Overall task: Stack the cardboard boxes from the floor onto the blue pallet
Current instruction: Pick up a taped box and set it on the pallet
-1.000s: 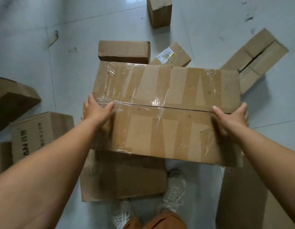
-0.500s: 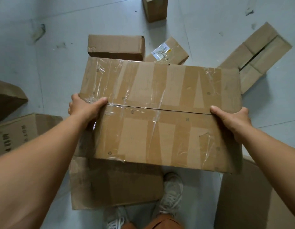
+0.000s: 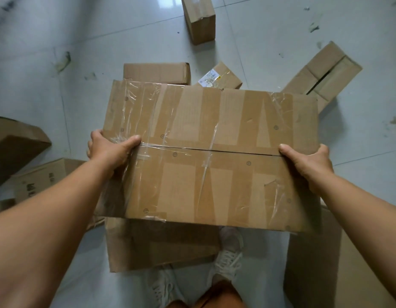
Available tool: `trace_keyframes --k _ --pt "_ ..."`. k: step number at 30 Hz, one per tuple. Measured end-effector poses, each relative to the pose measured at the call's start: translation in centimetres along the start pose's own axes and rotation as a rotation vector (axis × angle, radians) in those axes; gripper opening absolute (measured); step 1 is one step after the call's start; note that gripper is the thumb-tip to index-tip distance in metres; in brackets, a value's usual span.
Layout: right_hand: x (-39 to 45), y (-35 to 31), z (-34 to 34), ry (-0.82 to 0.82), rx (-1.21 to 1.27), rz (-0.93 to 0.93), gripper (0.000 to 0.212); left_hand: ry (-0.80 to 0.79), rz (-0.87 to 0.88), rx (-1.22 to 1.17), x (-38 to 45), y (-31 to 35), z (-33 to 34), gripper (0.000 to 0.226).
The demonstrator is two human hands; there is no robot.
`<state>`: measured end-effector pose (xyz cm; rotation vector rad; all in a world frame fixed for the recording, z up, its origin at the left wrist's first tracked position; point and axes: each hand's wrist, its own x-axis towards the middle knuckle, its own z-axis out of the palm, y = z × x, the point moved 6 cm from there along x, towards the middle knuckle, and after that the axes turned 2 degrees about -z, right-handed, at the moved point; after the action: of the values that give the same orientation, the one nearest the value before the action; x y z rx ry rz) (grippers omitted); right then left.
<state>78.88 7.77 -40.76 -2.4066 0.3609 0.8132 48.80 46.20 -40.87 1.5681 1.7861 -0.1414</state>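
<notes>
A large taped cardboard box [image 3: 210, 156] is held up in front of me, its top seam running left to right. My left hand [image 3: 110, 150] grips its left edge, thumb on top and fingers down the side. My right hand [image 3: 308, 163] grips the right edge the same way. The box hides the floor right beneath it. The blue pallet is not in view.
Several cardboard boxes lie on the pale tiled floor: one long box [image 3: 157, 73] and a small labelled one [image 3: 221, 78] behind the held box, one upright far back [image 3: 200, 18], one at right [image 3: 323, 74], two at left [image 3: 15, 147], one by my feet [image 3: 161, 245].
The held box has come up and closer to me over the second. Both hands keep the same grip on its edges, and the view has shifted slightly.
</notes>
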Motion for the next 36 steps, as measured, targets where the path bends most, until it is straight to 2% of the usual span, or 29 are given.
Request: trace_keyframes --k 7,21,28,36 --pt "-3.6 -1.3 -3.8 0.051 0.047 0.008 0.108 0.023 0.081 -0.006 -3.6 3.3 -3.3 0.101" --pt "-12.6 0.0 -8.1 0.167 0.106 0.065 0.109 -0.020 0.197 0.026 -6.9 5.0 -8.3 0.108" --pt "-17.1 2.8 -9.4 0.236 0.172 0.129 0.113 -0.078 0.285 0.071 -8.7 5.6 -9.9 0.104" --pt "-22.3 8.6 -12.2 0.303 0.304 0.231 0.131 -0.157 0.385 0.133 -12.7 6.6 -9.0 0.105"
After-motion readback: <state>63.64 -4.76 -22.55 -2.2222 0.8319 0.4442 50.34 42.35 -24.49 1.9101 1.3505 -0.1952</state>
